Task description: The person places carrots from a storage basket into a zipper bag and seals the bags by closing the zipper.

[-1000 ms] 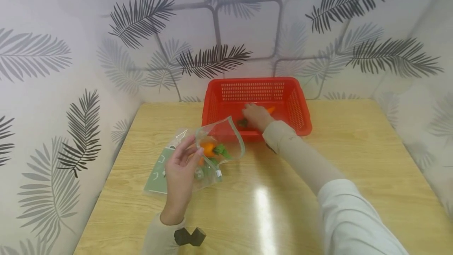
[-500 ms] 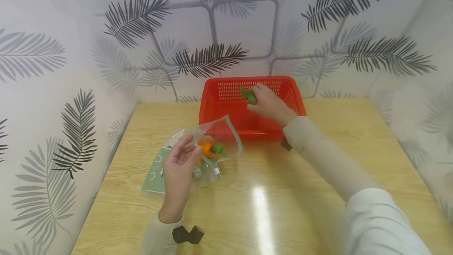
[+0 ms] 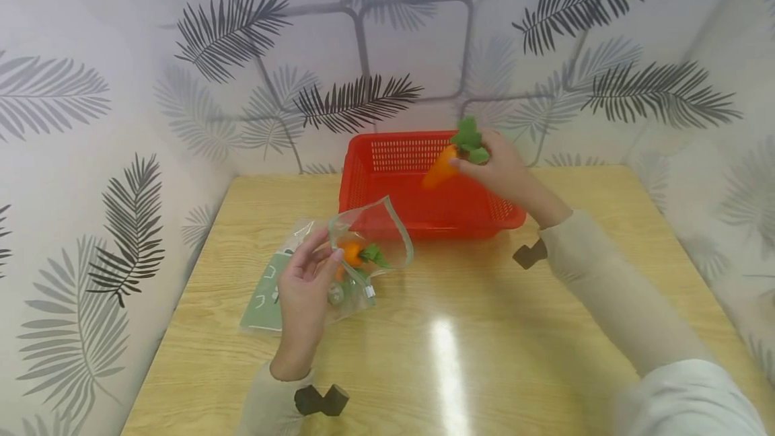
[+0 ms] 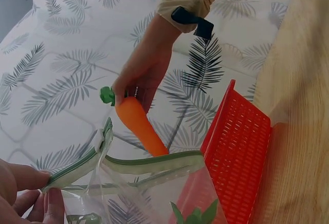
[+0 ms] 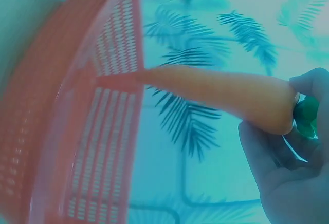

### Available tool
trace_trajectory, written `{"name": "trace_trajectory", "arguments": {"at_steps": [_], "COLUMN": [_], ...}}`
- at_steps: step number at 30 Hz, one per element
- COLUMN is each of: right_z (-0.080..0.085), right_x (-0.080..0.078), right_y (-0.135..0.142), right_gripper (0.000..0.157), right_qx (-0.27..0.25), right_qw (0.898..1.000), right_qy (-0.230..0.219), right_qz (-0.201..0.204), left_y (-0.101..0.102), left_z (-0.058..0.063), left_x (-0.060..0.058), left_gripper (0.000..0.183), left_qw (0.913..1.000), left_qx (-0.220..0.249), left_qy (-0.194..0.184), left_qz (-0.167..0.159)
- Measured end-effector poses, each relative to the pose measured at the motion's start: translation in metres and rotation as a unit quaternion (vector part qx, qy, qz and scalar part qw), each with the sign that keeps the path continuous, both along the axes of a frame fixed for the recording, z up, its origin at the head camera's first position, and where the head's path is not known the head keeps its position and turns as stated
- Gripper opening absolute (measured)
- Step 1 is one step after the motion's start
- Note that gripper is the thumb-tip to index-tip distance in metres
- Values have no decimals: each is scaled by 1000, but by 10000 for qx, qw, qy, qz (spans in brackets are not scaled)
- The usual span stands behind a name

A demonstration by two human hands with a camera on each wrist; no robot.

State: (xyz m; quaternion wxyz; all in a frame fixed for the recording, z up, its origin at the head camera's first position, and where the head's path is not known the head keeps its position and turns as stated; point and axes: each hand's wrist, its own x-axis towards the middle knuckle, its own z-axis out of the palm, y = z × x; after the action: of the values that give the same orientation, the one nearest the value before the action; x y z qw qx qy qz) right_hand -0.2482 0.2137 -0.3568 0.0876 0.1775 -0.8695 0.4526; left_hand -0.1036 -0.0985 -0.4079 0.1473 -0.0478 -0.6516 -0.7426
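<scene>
My right hand pinches an orange carrot at its thick end, beside the green leaves. The carrot hangs over the red basket, its tip pointing down and left. In the right wrist view the thumb and a finger grip the carrot at its leafy end. My left hand pinches the rim of a clear zip bag, whose mouth gapes toward the basket. Inside the bag lie orange vegetables with green leaves. In the left wrist view thumb and fingers hold the bag's green zip edge.
A flat green printed package in clear plastic lies left of the bag, partly under it. The wooden table runs up to a leaf-patterned wall behind the basket. A white slider sits on the bag's zip.
The right hand has lifted the carrot out of the red basket, upward and to the right, turning it so its tip points down. The left hand keeps holding the bag almost still.
</scene>
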Motion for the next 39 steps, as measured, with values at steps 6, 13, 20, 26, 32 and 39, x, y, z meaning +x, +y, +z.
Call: {"name": "trace_trajectory", "arguments": {"at_steps": [6, 13, 20, 26, 32, 39], "right_z": [6, 1, 2, 3, -5, -16], "right_x": [25, 40, 46, 51, 54, 59], "right_y": [5, 1, 0, -6, -19, -36], "right_gripper": [43, 39, 42, 43, 40, 39], "right_qx": [-315, -994, -1395, -1531, -1980, -1824], "right_qw": [9957, 9858, 9840, 9813, 9670, 9628], "right_qy": [-869, -1215, -1060, -1106, -1311, -1563], "right_qz": [100, 591, 330, 375, 919, 1236], "left_y": [1, 1, -1, -1, -1, -1], "left_z": [-1, 0, -1, -1, -1, -2], "left_x": [-1, 0, -1, -1, -1, -1], "left_gripper": [42, 42, 42, 42, 41, 41], "left_qw": [10000, 10000, 10000, 9999, 9999, 9999], "left_qx": [53, 64, 53, 103, 70, 60], "left_qy": [5, -15, -31, 55, 89, 83], "left_qz": [-17, -17, -16, -48, -46, -66]}}
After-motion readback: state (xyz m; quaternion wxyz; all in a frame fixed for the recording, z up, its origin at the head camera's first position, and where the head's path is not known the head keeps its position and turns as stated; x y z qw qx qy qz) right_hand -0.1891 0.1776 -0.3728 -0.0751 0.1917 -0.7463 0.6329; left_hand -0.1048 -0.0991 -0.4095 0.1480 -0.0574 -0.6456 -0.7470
